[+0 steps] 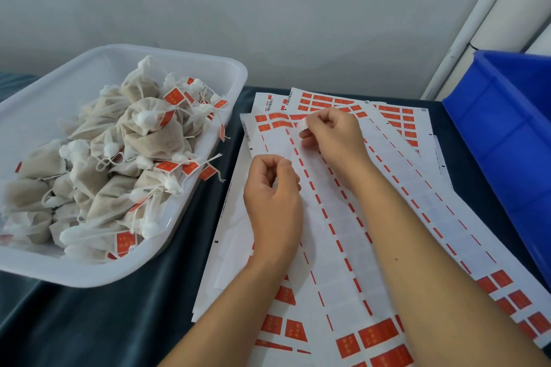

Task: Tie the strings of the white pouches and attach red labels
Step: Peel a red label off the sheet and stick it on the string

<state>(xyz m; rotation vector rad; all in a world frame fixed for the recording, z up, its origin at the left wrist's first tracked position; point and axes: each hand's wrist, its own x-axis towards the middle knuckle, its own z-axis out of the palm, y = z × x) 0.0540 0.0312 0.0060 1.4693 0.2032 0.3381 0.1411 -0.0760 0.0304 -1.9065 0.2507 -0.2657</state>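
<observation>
Right hand point(331, 137) pinching a label point(301, 126) off the label sheets point(334, 217) spread within reach on the surface point(125, 316), left hand point(272, 197) curled, apparently on a thin string, white pouches point(119, 152) heaped in the tray point(185, 214) alongside, probably finished.

left hand point(272, 188) curled, right hand point(334, 135) pinching
</observation>
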